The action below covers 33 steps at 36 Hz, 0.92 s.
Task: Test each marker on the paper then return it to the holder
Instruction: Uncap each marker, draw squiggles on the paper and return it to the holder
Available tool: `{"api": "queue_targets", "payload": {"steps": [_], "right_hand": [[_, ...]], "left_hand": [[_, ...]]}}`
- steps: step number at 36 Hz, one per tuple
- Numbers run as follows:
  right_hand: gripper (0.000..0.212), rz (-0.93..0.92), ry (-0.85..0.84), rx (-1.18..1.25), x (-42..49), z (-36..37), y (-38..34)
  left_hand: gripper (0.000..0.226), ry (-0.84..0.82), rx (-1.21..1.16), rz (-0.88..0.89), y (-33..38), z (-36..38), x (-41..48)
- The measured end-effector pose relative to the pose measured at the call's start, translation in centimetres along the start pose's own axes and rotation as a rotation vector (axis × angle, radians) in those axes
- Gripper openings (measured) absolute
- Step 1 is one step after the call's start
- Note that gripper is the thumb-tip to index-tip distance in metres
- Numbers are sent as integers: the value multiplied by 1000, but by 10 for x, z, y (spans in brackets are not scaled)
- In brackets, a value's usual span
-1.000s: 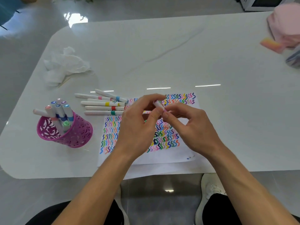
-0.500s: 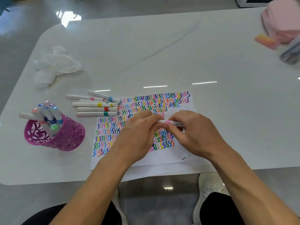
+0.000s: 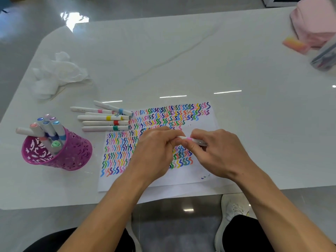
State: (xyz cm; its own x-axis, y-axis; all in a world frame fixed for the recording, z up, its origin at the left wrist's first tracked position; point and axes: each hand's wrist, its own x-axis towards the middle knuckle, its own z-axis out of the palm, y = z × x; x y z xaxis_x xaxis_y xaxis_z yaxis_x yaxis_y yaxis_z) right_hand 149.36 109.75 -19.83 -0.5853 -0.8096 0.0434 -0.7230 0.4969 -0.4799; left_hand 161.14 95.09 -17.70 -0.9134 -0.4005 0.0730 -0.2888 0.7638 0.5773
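Both hands hold one white marker with a pink band (image 3: 189,139) level above the paper (image 3: 198,171), which is covered in rows of coloured squiggles. My left hand (image 3: 156,153) grips the marker's left end. My right hand (image 3: 216,151) pinches its right part, where the clear cap sits. Several white markers (image 3: 105,118) with coloured bands lie side by side on the table left of the paper. The purple perforated holder (image 3: 72,155) stands further left with several capped markers (image 3: 48,130) standing in it.
A crumpled white tissue (image 3: 56,73) lies at the back left of the white table (image 3: 181,57). At the far right edge are a pink fabric item (image 3: 316,20), an orange-pink eraser-like block (image 3: 295,44) and a clear marker case (image 3: 325,57). The paper overhangs the table's near edge.
The hands came down from a raised position to just above the paper, and the marker turned level between them. Over the last half second they barely moved.
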Motion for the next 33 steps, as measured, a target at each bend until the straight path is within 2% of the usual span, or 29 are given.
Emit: {"api": "queue_targets", "payload": {"steps": [9, 13, 16, 20, 28, 33], "right_hand": [[55, 18, 8, 35, 2, -2, -5], [38, 84, -36, 139, 5, -5, -5], [14, 134, -43, 310, 6, -5, -2], [37, 130, 44, 454, 8, -7, 3], [20, 264, 284, 780, 14, -11, 9], [47, 356, 313, 939, 14, -18, 14]], "left_hand": [[19, 82, -48, -29, -6, -3, 2], [20, 118, -28, -91, -6, -3, 1], [22, 144, 11, -139, -9, -4, 1], [24, 155, 7, -177, -15, -5, 0], [22, 171, 13, -179, -14, -2, 4], [20, 166, 2, -166, -11, -1, 8]]}}
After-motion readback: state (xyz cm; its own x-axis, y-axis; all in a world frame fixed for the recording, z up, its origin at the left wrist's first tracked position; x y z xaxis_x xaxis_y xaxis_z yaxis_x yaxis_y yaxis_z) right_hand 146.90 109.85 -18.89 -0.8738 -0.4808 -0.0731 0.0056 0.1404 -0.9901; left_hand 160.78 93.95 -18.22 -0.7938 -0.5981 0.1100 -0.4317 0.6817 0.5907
